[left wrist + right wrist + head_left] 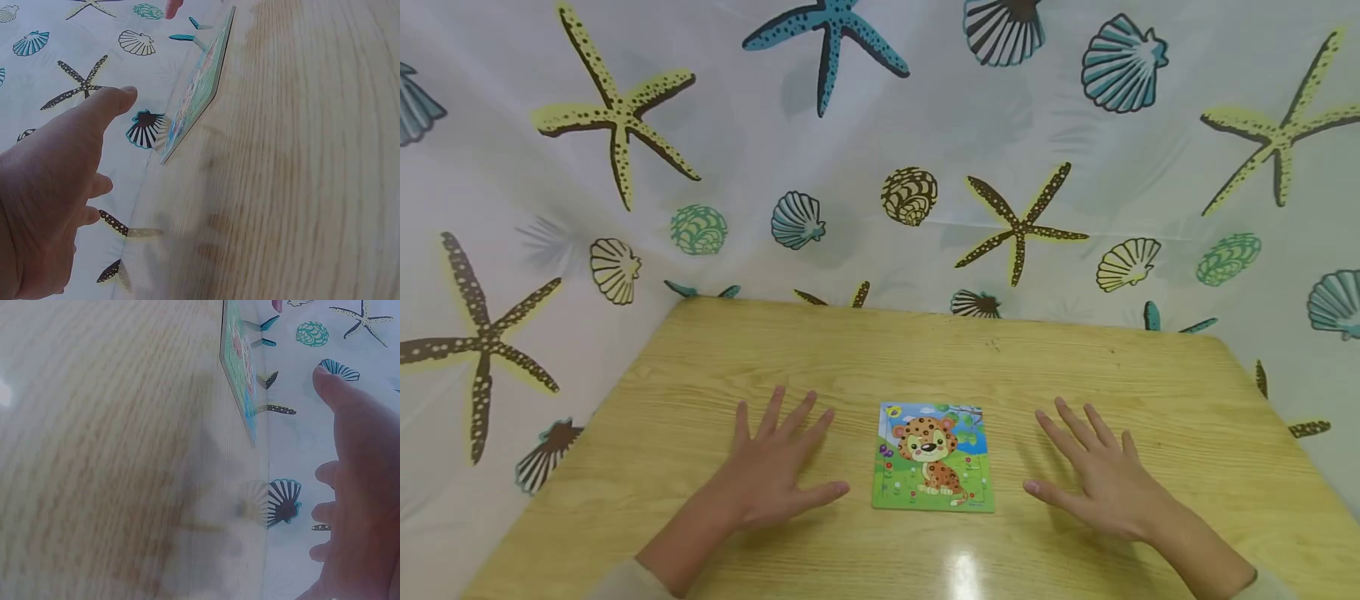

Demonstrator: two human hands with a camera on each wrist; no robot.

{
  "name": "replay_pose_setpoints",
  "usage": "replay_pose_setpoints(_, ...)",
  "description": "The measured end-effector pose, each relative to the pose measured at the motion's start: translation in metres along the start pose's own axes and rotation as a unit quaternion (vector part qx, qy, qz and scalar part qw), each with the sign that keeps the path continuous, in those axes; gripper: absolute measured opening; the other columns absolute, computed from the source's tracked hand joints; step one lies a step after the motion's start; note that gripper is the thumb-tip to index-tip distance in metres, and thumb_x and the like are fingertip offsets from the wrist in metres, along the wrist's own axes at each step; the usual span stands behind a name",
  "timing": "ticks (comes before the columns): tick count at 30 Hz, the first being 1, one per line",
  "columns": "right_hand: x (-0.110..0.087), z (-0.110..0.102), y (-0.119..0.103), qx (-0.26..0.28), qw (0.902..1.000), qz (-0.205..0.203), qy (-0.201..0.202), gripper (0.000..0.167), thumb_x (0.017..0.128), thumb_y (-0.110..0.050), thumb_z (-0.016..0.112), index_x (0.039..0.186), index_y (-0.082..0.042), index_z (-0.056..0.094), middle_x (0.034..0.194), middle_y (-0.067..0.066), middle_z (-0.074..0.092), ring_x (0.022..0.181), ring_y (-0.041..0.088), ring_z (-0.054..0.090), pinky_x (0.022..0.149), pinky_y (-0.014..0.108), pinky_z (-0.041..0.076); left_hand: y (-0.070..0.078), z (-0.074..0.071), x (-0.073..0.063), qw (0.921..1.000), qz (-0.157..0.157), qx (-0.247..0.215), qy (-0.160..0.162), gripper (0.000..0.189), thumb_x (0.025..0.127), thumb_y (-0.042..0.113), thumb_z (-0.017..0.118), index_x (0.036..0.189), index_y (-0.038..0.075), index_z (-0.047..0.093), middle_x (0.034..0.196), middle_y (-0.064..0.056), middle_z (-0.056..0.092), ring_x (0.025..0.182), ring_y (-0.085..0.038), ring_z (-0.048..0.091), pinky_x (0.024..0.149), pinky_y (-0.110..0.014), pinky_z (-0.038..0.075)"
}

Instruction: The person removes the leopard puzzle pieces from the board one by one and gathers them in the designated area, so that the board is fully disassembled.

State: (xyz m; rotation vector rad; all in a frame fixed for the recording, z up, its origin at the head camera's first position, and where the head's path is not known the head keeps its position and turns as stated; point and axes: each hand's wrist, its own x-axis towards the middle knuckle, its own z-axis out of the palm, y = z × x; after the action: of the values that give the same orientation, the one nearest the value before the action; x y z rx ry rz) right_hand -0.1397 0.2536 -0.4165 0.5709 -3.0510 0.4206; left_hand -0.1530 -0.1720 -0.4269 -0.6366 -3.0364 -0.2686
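A square jigsaw puzzle (932, 457) with a cartoon leopard on grass lies flat on the wooden table, its pieces sitting in the frame. To its left my left hand (775, 475) is spread, palm down, with the thumb pointing toward the puzzle but apart from it. My right hand (1101, 483) is spread on the other side, also apart from the puzzle. Both wrist views show the puzzle edge-on, beyond the left hand (62, 181) in one and the right hand (362, 481) in the other. Neither hand holds anything. Shadows fall on the wood beneath them.
The wooden table (850, 350) reaches back to a white cloth (880, 108) printed with starfish and shells, which hangs behind it and along both sides. A bright light reflection lies on the table near the front.
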Motion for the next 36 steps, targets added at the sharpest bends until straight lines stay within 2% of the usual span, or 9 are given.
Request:
replay_pose_setpoints(8,0.003,0.004,-0.002,0.006,1.0000,-0.005,0.003,0.081,0.092,-0.065,0.057,0.158,-0.026,0.030,0.165,0.013,0.025,0.149,0.050,0.020,0.102,0.086,0.019,0.007,0.001,0.006,0.9997,0.013,-0.019,-0.002,0.091,0.086,0.078,0.049,0.155,0.019,0.038,0.167,-0.009,0.021,0.155,-0.041,0.002,0.115,-0.077,-0.001)
replay_pose_setpoints(14,0.007,0.005,-0.004,-0.002,0.9997,-0.020,0.010,0.079,0.092,-0.065,0.056,0.156,-0.024,0.035,0.164,0.010,0.029,0.148,0.049,0.023,0.102,0.083,0.026,0.014,0.005,0.012,0.9995,0.027,-0.017,0.007,0.089,0.087,0.078,0.048,0.153,0.019,0.042,0.166,-0.009,0.023,0.155,-0.041,0.006,0.116,-0.076,0.003)
replay_pose_setpoints(19,0.012,0.007,-0.006,0.007,0.9995,-0.029,0.008,0.077,0.093,-0.064,0.055,0.156,-0.027,0.034,0.164,0.009,0.029,0.148,0.048,0.024,0.102,0.082,0.028,0.019,0.009,0.016,0.9990,0.033,-0.028,0.000,0.085,0.088,0.074,0.050,0.154,0.020,0.041,0.166,-0.008,0.023,0.155,-0.040,0.006,0.117,-0.075,0.003)
replay_pose_setpoints(27,0.023,0.014,-0.011,0.012,0.9990,-0.041,0.013,0.078,0.092,-0.066,0.056,0.156,-0.026,0.036,0.162,0.008,0.033,0.147,0.046,0.026,0.104,0.079,0.029,0.032,0.013,0.025,0.9962,0.072,-0.049,-0.001,0.080,0.091,0.067,0.054,0.153,0.017,0.043,0.164,-0.012,0.028,0.154,-0.040,0.013,0.122,-0.066,0.003)
replay_pose_setpoints(32,0.028,0.019,-0.013,0.035,0.9984,-0.045,0.001,0.079,0.092,-0.064,0.057,0.155,-0.021,0.038,0.163,0.010,0.032,0.148,0.048,0.025,0.108,0.078,0.027,0.037,0.020,0.029,0.9952,0.081,-0.053,-0.010,0.081,0.092,0.068,0.051,0.155,0.019,0.038,0.165,-0.010,0.025,0.154,-0.038,0.013,0.124,-0.062,0.002)
replay_pose_setpoints(36,0.033,0.021,-0.015,0.046,0.9975,-0.054,0.002,0.079,0.092,-0.063,0.058,0.155,-0.020,0.038,0.163,0.010,0.031,0.147,0.049,0.027,0.110,0.076,0.026,0.039,0.027,0.030,0.9934,0.086,-0.075,-0.014,0.077,0.094,0.066,0.050,0.155,0.020,0.039,0.165,-0.009,0.025,0.154,-0.038,0.014,0.125,-0.061,0.002)
